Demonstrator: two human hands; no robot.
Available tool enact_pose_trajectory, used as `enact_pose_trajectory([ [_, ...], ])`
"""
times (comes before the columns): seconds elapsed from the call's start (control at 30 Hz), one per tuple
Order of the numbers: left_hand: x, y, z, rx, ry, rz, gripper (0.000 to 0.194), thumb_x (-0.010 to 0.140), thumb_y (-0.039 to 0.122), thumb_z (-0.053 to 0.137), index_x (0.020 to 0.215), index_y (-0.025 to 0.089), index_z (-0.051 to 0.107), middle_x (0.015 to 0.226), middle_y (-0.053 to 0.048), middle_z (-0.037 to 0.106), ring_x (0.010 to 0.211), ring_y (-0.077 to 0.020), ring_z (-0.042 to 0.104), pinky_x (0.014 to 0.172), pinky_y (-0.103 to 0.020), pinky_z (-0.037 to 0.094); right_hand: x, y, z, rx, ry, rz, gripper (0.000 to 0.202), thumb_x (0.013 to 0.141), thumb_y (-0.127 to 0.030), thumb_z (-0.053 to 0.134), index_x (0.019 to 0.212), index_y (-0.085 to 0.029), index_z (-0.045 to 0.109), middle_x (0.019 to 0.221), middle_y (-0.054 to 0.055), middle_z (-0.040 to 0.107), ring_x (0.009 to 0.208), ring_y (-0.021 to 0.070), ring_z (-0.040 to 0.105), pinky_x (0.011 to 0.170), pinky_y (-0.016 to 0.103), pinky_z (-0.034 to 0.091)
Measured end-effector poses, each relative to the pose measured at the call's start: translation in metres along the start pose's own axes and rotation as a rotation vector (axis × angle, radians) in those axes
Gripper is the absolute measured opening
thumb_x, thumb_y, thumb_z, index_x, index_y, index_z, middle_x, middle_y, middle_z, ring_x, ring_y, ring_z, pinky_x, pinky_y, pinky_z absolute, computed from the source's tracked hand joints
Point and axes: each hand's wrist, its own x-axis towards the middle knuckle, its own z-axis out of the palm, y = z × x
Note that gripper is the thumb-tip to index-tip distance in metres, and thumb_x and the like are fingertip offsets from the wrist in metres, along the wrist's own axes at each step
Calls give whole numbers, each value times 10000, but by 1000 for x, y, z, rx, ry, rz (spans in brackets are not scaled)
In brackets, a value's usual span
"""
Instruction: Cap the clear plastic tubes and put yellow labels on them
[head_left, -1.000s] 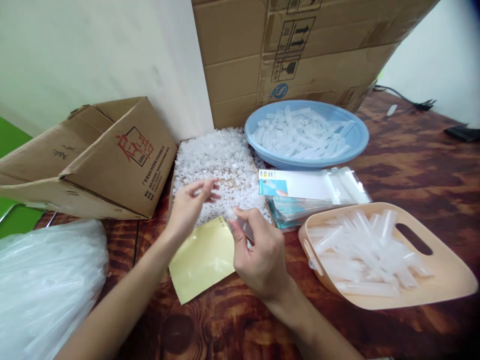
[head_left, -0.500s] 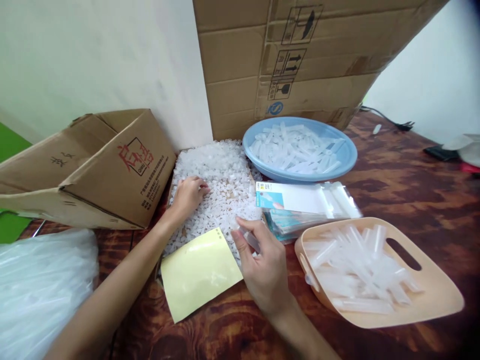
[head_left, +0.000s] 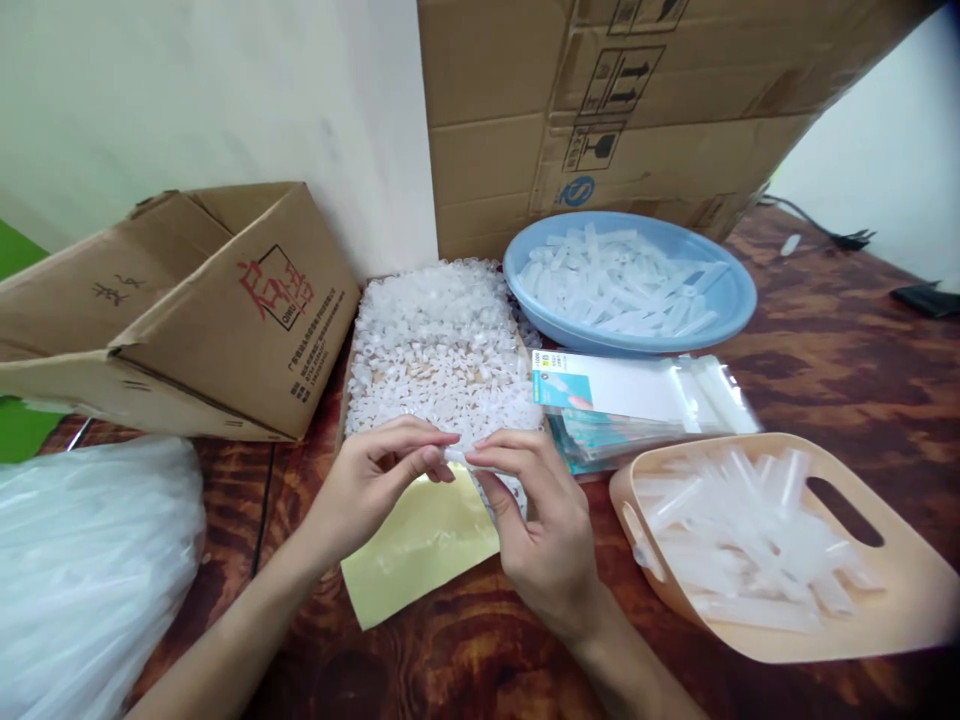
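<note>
Above a yellow sheet (head_left: 420, 545), my two hands meet at a small white piece (head_left: 456, 455). My left hand (head_left: 390, 470) pinches its left end between thumb and fingers. My right hand (head_left: 536, 500) is closed on the other side of it, with the fingertips at the piece; the rest of what it holds is mostly hidden behind the fingers. Just behind the hands lies a shallow box of small white and clear pieces (head_left: 442, 385). Right of my right hand is a tan basket (head_left: 892, 590) holding clear plastic tubes (head_left: 735, 510).
A blue basin (head_left: 630, 343) of clear plastic pieces stands behind flat packages (head_left: 645, 395). An open cardboard box (head_left: 247, 320) and a plastic bag (head_left: 97, 560) are at the left. A large carton (head_left: 495, 120) rises at the back.
My left hand has come back from the small pieces to meet my right hand, and now pinches a small white piece. The view has shifted slightly.
</note>
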Motion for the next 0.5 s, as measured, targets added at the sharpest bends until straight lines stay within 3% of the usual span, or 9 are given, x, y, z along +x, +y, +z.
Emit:
enact_pose_trajectory([
  [0.1, -9, -3, 7, -50, 79, -59, 148, 945, 318, 746, 1033, 249, 842, 959, -48, 799, 899, -181, 748, 812, -280, 596, 1, 1, 0, 12, -44, -34, 279, 954, 23, 593, 1036, -217, 708, 1033, 48, 709, 1006, 175, 677, 891, 310, 547],
  [0.2, -19, -1, 12, -18, 146, -24, 116, 900, 271, 797, 1006, 266, 844, 1035, -34, 812, 993, -185, 749, 901, -282, 594, -2, 2, 1, 32, -65, -26, 241, 960, -10, 619, 981, -231, 712, 1019, 35, 743, 994, 178, 694, 887, 316, 548],
  [0.3, -27, 0, 16, 35, 185, 79, 163, 918, 213, 775, 1057, 278, 830, 1049, -18, 811, 1006, -162, 742, 923, -267, 583, -8, 3, 3, 131, -120, 272, 88, 1013, -198, 645, 1071, -255, 681, 864, -4, 738, 716, 139, 690, 670, 261, 548],
  [0.4, -32, -2, 15, 67, 191, 137, 191, 922, 172, 761, 1072, 272, 824, 1060, -17, 807, 1002, -151, 740, 905, -250, 583, -12, 7, 4, 231, -239, 600, 187, 1076, -402, 538, 1134, -252, 633, 561, -75, 574, 445, 112, 541, 454, 218, 419],
  [0.43, -33, -3, 14, 73, 188, 139, 193, 923, 167, 759, 1074, 269, 823, 1061, -19, 806, 1003, -151, 740, 903, -249, 583, -12, 9, 4, 230, -262, 613, 214, 1069, -430, 542, 1150, -249, 624, 578, -69, 579, 465, 116, 555, 465, 219, 427],
  [0.5, -35, -5, 11, 83, 202, 134, 195, 922, 169, 760, 1079, 267, 821, 1064, -22, 803, 1009, -152, 739, 907, -247, 583, -12, 11, 2, 187, -264, 514, 289, 1004, -423, 661, 1229, -253, 599, 860, 5, 699, 672, 140, 666, 597, 237, 520],
])
